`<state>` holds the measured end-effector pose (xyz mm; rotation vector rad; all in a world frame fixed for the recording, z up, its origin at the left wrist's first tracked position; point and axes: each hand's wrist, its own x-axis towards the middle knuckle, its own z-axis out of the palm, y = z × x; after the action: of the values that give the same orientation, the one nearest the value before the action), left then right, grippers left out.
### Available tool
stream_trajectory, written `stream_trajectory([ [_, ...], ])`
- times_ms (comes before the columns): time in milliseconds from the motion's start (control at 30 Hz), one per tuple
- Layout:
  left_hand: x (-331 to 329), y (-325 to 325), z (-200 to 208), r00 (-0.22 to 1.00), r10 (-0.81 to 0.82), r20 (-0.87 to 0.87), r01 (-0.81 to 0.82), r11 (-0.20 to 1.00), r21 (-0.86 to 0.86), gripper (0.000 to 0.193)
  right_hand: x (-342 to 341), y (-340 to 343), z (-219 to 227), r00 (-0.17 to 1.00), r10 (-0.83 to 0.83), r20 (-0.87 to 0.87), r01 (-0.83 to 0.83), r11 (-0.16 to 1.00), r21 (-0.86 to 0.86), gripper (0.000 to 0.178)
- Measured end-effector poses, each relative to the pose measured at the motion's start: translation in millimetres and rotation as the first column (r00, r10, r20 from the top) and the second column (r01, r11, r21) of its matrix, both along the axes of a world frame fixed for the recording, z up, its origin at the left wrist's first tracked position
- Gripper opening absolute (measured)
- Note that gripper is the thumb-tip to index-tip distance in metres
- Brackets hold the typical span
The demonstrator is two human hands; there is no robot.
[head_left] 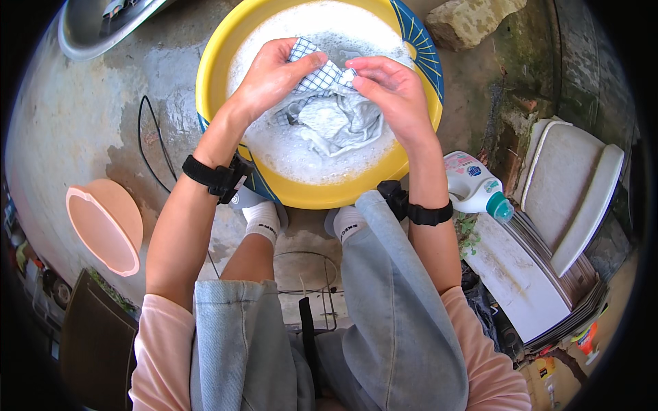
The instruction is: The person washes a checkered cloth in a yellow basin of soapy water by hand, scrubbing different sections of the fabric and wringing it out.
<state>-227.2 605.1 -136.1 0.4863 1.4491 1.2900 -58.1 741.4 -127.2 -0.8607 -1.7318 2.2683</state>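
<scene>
A checked white-and-blue cloth is stretched between my hands, over a yellow basin of foamy water. My left hand grips its left part, thumb lying on top. With thumb and forefinger, my right hand pinches the cloth's right corner. Just below both hands, wet light-grey fabric is bunched in the suds; whether it belongs to the same piece as the checked cloth I cannot tell. Each wrist wears a black strap.
A peach plastic basin sits on the concrete floor at left, beside a thin black cable. A metal bowl is at the far left. To the right are a white detergent bottle, a stone and stacked boards.
</scene>
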Motion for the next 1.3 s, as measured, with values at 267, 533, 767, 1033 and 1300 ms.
stream_trajectory([
  [267, 0.4, -1.1, -3.0, 1.0, -0.008, -0.005, 0.008, 1.0, -0.004, 0.02, -1.4, -2.9, 0.3, 0.996, 0.005, 0.09, -0.008, 0.999, 0.04, 0.021],
  [533, 3.9, -1.8, -5.4, 0.998, 0.026, 0.059, -0.024, 0.999, -0.042, 0.016, 0.9, -2.6, -4.6, 0.999, -0.022, 0.03, 0.021, 0.999, 0.04, 0.017],
  [767, 3.8, -0.5, -9.4, 0.997, 0.014, 0.079, -0.008, 0.997, -0.08, 0.016, 2.2, -1.6, -2.3, 0.999, 0.003, 0.052, -0.006, 0.997, 0.075, 0.02],
  [1033, 2.1, -1.4, -15.8, 0.993, 0.051, 0.106, -0.034, 0.988, -0.153, 0.019, 0.4, -5.6, -3.1, 0.998, 0.06, 0.006, -0.06, 0.974, 0.218, 0.019],
  [1300, 3.5, 0.1, -14.1, 0.994, 0.057, 0.088, -0.041, 0.985, -0.165, 0.019, -0.8, -9.3, -3.8, 0.997, 0.059, 0.046, -0.072, 0.916, 0.395, 0.022],
])
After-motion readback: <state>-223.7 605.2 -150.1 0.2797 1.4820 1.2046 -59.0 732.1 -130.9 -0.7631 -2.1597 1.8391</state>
